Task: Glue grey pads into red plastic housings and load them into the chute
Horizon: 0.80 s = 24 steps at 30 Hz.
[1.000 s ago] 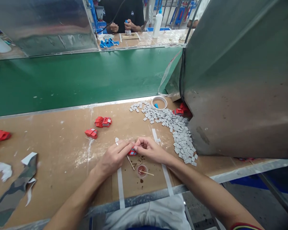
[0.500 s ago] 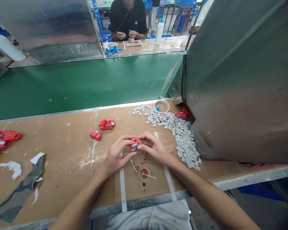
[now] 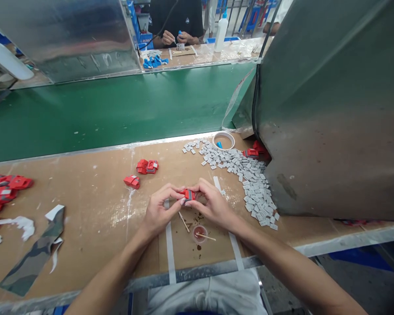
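Between my two hands is a small red plastic part with grey trim [image 3: 189, 195], its kind unclear. My left hand [image 3: 162, 208] grips its left side with thumb and fingers. From the right, my right hand [image 3: 213, 203] pinches the other side. Just below the hands stands a small clear cup of reddish liquid [image 3: 199, 234] with a stick resting in it. A cotton swab [image 3: 184, 222] lies to the cup's left, and dark drips spot the board around it. Beyond my left hand sit a pair of similar red parts [image 3: 147, 166] and a single one [image 3: 131, 181].
A heap of small grey tiles [image 3: 246, 175] curves along the right, by a tape roll [image 3: 223, 141] and a metal panel [image 3: 331, 131]. Red parts [image 3: 6, 190] and a camouflage strip [image 3: 36, 253] lie left. Across the green belt [image 3: 118, 113], a co-worker's hands [image 3: 175, 38] handle a blue piece.
The red part has been turned in my hands, so its grey-trimmed side now shows. Both hands stay closed around it. The camera view has shifted slightly.
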Motion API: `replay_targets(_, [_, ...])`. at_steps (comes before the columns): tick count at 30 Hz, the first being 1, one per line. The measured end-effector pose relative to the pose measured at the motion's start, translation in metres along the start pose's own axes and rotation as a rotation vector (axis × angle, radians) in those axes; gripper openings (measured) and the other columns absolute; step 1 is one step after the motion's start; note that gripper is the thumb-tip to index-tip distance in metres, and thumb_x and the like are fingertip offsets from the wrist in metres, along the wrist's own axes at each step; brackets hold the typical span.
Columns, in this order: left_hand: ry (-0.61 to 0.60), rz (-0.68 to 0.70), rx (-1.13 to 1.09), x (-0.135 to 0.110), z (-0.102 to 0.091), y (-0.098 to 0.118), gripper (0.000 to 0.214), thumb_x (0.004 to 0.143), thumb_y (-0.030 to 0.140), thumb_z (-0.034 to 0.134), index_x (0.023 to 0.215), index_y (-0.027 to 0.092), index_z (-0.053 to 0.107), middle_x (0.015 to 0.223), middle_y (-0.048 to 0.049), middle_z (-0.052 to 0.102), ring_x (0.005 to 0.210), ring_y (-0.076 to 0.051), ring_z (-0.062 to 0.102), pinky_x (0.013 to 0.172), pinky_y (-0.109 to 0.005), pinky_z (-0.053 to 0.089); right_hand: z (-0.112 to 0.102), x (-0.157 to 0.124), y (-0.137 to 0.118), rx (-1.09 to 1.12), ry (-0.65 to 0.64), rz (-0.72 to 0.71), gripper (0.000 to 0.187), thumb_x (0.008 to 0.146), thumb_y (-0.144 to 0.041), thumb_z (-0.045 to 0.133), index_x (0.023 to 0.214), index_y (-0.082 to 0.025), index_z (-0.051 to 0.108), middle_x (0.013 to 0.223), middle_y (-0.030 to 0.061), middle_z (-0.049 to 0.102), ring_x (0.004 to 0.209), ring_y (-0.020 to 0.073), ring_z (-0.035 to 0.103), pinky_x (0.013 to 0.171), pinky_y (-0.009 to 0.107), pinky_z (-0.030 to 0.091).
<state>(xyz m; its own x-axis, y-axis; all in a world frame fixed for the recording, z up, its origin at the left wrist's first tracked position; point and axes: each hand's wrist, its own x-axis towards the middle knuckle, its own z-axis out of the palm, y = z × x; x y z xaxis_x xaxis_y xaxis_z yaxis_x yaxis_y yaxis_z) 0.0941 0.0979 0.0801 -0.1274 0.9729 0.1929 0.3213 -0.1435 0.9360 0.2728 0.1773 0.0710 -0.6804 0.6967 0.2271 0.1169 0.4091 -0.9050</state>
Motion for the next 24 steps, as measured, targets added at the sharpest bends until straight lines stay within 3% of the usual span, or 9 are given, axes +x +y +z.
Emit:
replay_targets(3, [-0.007,-0.016,-0.017,-0.001,-0.001,0.002,0.015,0.086,0.029,0.069,0.077,0.017,0.071,0.093,-0.0088,0.071,0.096,-0.022,0.07,0.09,-0.037,0.052,-0.001,-0.003,-0.004,-0.055,-0.005,-0.034,0.022,0.092,-0.037,0.066,0.094,-0.016,0.06,0.087,0.0044,0.055,0.079,0.0169,0.054,0.071,0.029,0.046])
replay_targets(6, [-0.017,-0.05,-0.016,-0.001,-0.002,0.005,0.015,0.087,0.029,0.069,0.08,0.016,0.071,0.095,-0.0095,0.071,0.1,-0.024,0.07,0.091,-0.037,0.053,0.002,-0.001,-0.004,0.004,0.015,0.019,0.024,0.09,-0.04,0.068,0.093,-0.017,0.061,0.088,0.0048,0.057,0.081,0.0175,0.056,0.073,0.03,0.047])
replay_targets(9, [0.029,-0.05,-0.011,0.0,0.001,0.005,0.012,0.087,0.028,0.067,0.091,0.017,0.07,0.101,-0.0098,0.072,0.108,-0.024,0.068,0.095,-0.037,0.052,0.01,0.004,0.002,0.27,0.063,0.156,0.036,0.084,-0.05,0.072,0.094,-0.018,0.059,0.094,0.0062,0.063,0.087,0.0189,0.062,0.078,0.032,0.051])
replay_targets(12, [0.049,-0.057,-0.025,-0.002,0.004,0.0,0.032,0.086,0.027,0.068,0.117,0.017,0.063,0.119,-0.0118,0.07,0.112,-0.023,0.066,0.099,-0.037,0.052,0.016,0.007,0.009,0.552,0.068,0.267,0.044,0.08,-0.058,0.073,0.096,-0.02,0.056,0.097,0.0063,0.068,0.092,0.0197,0.066,0.084,0.035,0.054])
replay_targets(14, [0.016,-0.071,-0.006,-0.003,0.005,-0.006,0.041,0.087,0.027,0.067,0.126,0.017,0.059,0.124,-0.0126,0.069,0.111,-0.023,0.067,0.098,-0.037,0.053,0.016,0.008,0.012,0.602,0.028,0.287,0.044,0.081,-0.058,0.072,0.096,-0.021,0.055,0.098,0.006,0.069,0.094,0.0199,0.067,0.086,0.036,0.054])
replay_targets(16, [0.003,-0.05,0.063,-0.003,0.004,-0.011,0.039,0.088,0.028,0.066,0.125,0.016,0.061,0.122,-0.0123,0.07,0.11,-0.023,0.068,0.098,-0.037,0.053,0.014,0.008,0.014,0.547,0.015,0.259,0.041,0.083,-0.055,0.072,0.098,-0.021,0.056,0.101,0.0068,0.068,0.097,0.0197,0.066,0.088,0.036,0.054])
replay_targets(19, [-0.006,0.024,0.182,0.0,-0.001,-0.016,0.038,0.088,0.028,0.066,0.123,0.017,0.064,0.121,-0.0123,0.071,0.11,-0.024,0.068,0.099,-0.038,0.053,0.008,0.009,0.012,0.32,0.049,0.102,0.025,0.091,-0.042,0.065,0.1,-0.019,0.06,0.107,0.009,0.065,0.101,0.0197,0.063,0.09,0.036,0.051])
replay_targets(24, [-0.11,0.118,0.239,0.005,-0.004,-0.015,0.034,0.09,0.025,0.063,0.123,0.017,0.064,0.114,-0.012,0.072,0.104,-0.023,0.069,0.091,-0.035,0.054,0.004,0.008,0.006,0.07,0.003,-0.056,0.01,0.097,-0.024,0.056,0.091,-0.018,0.061,0.104,0.0089,0.061,0.099,0.0197,0.06,0.09,0.036,0.047])
